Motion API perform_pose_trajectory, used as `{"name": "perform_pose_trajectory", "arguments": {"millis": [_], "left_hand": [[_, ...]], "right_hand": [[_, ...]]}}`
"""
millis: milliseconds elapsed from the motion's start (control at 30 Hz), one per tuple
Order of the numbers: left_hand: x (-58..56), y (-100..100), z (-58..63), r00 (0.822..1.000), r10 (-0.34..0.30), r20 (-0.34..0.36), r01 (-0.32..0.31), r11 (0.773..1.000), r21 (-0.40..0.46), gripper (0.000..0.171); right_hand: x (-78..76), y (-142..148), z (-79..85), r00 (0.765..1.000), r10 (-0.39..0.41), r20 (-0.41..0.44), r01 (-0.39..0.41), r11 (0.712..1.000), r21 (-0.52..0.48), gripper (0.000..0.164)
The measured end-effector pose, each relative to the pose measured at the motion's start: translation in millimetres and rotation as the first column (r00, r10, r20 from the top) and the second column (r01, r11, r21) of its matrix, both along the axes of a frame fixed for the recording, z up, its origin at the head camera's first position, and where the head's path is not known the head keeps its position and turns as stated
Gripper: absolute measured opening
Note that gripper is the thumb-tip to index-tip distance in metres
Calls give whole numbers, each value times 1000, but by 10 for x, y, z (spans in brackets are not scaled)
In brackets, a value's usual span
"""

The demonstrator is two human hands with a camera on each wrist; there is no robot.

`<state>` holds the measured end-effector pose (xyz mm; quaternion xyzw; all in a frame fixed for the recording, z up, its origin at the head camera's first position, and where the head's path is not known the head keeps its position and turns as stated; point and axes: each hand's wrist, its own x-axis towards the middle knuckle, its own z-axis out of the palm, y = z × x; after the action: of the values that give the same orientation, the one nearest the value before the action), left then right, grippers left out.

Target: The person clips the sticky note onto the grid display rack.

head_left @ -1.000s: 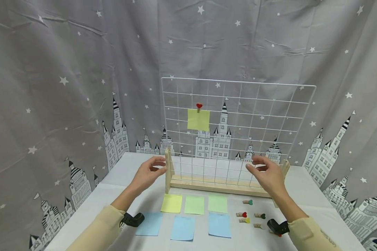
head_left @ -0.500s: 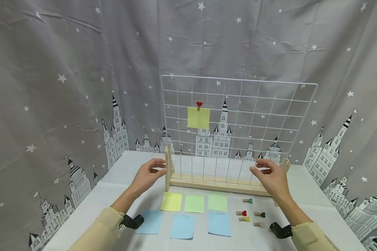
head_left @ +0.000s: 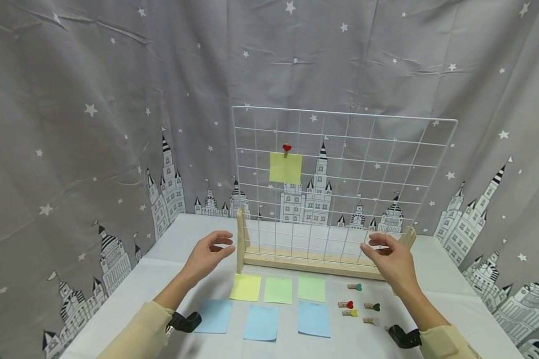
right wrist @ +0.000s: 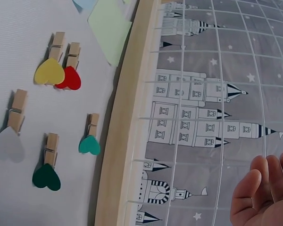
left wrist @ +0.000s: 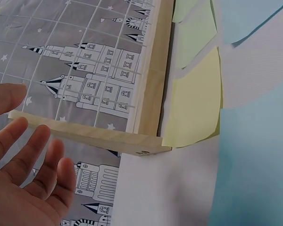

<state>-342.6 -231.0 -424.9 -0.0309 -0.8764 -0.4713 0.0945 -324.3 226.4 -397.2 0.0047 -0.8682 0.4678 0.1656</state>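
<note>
While the left hand [head_left: 210, 255] and right hand [head_left: 394, 264] hover apart, empty and loosely curved, a wooden stand [head_left: 314, 265] props the wire grid [head_left: 343, 158] upright.
A red heart clip [head_left: 287, 148] pins one note [head_left: 282, 170] to its wires.

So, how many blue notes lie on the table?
3: the left blue note, the middle blue note and the right blue note, all in the nearest row; others may be hidden.
</note>
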Motion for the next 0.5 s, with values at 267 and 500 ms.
{"name": "perform_pose_trajectory", "arguments": {"millis": [267, 500], "left_hand": [[57, -44, -32, 1000, 1, 3, -1, 1000, 5, 42], [91, -62, -76, 1000, 18, 8, -18, 1000, -5, 41]], "right_hand": [[52, 38, -43, 1000, -13, 10, 13, 1000, 9, 53], [92, 74, -94, 999, -19, 37, 18, 1000, 20, 55]]}}
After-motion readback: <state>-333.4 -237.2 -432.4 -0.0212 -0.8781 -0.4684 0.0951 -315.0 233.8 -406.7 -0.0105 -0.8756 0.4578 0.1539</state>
